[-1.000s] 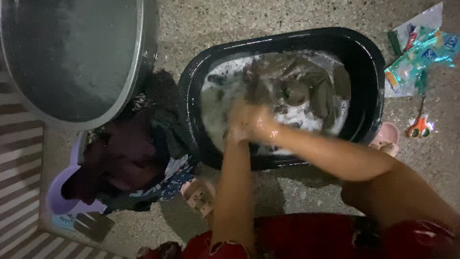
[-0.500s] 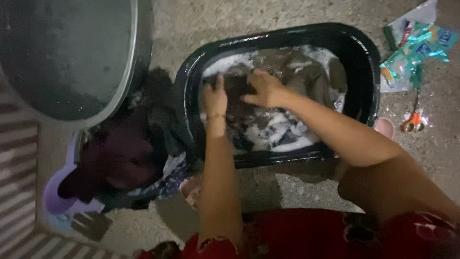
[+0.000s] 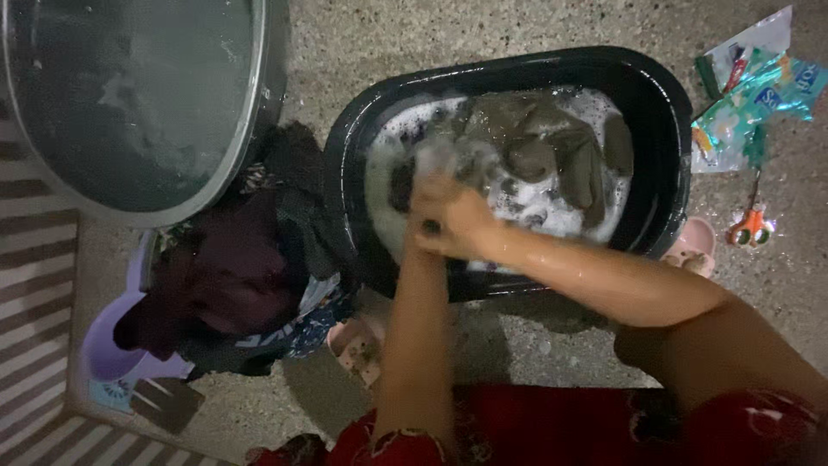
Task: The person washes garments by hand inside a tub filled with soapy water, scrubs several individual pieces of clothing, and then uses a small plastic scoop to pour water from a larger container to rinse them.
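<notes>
With both forearms angled in over the near rim, the hands meet above the left half of the black oval tub [image 3: 673,129]. Left hand [image 3: 424,226] comes straight up from below, wrist bent forward; right hand [image 3: 457,220] crosses in from the right, forearm wet. Both are fisted tight together on a bunched, soapy piece of dark cloth [image 3: 431,168], knuckles up, pressed against each other. More brown-grey laundry [image 3: 552,147] sits in suds in the tub's right half. Left of the tub: heap of dark clothes [image 3: 233,276] on a purple basin [image 3: 108,345], and a large metal basin [image 3: 129,103] of water. Orange scissors [image 3: 749,231] and torn sachets [image 3: 750,86] lie on the floor, right.
</notes>
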